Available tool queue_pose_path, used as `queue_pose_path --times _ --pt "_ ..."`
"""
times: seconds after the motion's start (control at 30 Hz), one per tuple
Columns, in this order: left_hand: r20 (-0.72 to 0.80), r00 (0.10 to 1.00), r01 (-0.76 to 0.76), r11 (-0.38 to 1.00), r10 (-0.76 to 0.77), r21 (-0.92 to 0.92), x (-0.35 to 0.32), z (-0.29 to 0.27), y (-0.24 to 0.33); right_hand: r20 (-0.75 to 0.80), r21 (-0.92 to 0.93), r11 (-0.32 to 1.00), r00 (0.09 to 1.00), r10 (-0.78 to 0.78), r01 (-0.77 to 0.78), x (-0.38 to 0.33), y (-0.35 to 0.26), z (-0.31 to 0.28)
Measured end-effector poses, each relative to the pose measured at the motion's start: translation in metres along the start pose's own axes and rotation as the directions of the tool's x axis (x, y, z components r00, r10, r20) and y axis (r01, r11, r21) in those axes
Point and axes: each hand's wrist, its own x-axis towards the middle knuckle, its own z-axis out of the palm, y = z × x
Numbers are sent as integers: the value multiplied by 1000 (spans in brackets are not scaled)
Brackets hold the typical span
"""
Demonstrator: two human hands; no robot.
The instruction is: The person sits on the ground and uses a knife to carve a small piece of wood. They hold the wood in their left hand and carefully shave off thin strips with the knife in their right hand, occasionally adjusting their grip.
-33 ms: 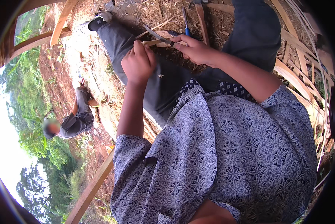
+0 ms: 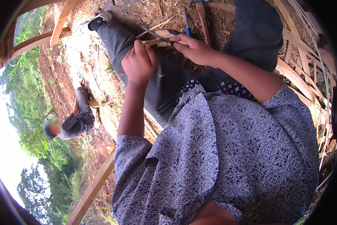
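Note:
My right hand (image 2: 196, 50) is closed round the dark handle of a knife, whose long narrow blade (image 2: 155, 34) points forward and to the left. My left hand (image 2: 139, 63) is a fist over my thigh, gripping a pale wooden strip (image 2: 152, 42). That strip reaches from the fist toward the right hand, and the blade lies just beyond it, crossing over or close to it; I cannot tell whether they touch. Fingers hide the strip's left end. Beyond my right hand lies a thin metal-shafted tool with a blue handle (image 2: 188, 31).
A wooden-handled tool (image 2: 203, 23) lies on ground strewn with shavings (image 2: 221, 22). Long wooden strips (image 2: 297, 80) are piled at the right. A wooden beam (image 2: 91, 189) slants at lower left. Another person (image 2: 77, 122) sits on the slope at left.
The knife has shifted slightly to the left, its tip a little nearer to me, with my right hand moving along. My left hand is almost unmoved.

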Motion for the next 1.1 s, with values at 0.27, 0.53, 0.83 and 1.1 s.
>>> queue_pose_path --times 0.27,0.53,0.83,1.1 --pt "2 1000 -11 1000 11 22 4 -2 6 -36 -516 839 974 -223 173 10 33 -11" --pt "-1 999 -34 999 34 -9 6 -2 5 -155 -197 878 871 -467 435 9 33 11" --pt "7 999 -53 999 53 0 10 -3 11 -93 -569 820 996 13 -64 1 33 -15" --pt "-17 999 27 1000 -27 3 0 -9 2 -163 -48 998 985 -56 49 20 63 -23"
